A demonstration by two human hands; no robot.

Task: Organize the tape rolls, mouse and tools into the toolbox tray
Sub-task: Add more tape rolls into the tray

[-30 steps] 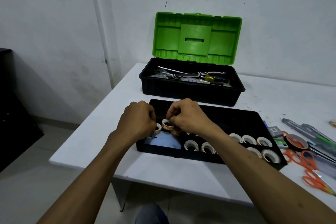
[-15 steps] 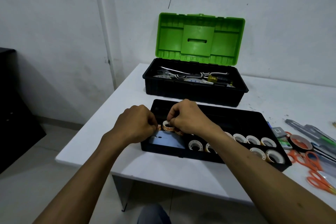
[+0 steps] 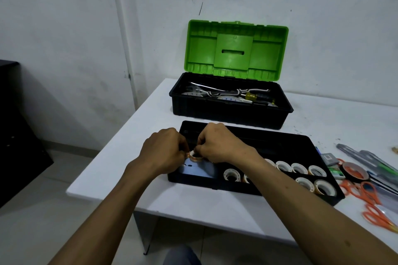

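Note:
A black toolbox tray (image 3: 286, 144) lies on the white table in front of me. Several white tape rolls (image 3: 299, 168) stand in its right compartments. Over the tray's left end, my left hand (image 3: 163, 153) and my right hand (image 3: 217, 146) meet, both pinching small orange-and-white tape rolls (image 3: 195, 156). Under them a flat blue-grey object (image 3: 200, 171) lies in the left compartment. How many rolls each hand holds is hidden by the fingers.
Behind the tray stands an open toolbox (image 3: 232, 112) with a green lid (image 3: 235, 49), holding a screwdriver and metal tools. At the right lie orange scissors (image 3: 370, 196), a dark tape roll (image 3: 354, 171), small packets and grey cutters (image 3: 366, 157). The table's left edge is close.
My hands have drawn closer together over the tray's left end; the left hand's roll is now hidden against the right hand's roll. The camera view shifted slightly.

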